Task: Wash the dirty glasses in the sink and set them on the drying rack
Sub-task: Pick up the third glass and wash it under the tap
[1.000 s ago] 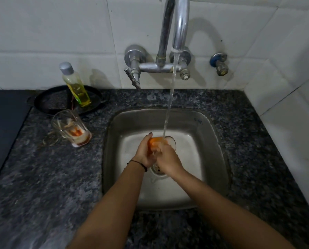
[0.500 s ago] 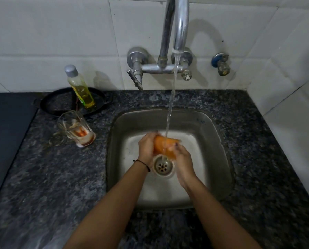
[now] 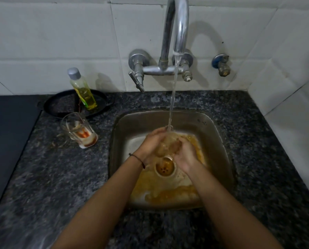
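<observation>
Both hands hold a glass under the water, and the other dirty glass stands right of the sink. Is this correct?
No: the head view shows the other glass standing left of the sink, not right. The rest holds.

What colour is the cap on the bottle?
Grey cap; the head view shows it best.

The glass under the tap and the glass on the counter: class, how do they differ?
The glass under the tap is gripped by the left hand and right hand above the sink; the glass on the counter stands untouched. The glass under the tap is in running water; the glass on the counter is out of it, with reddish-white residue at its bottom. Both are clear tumblers.
</observation>
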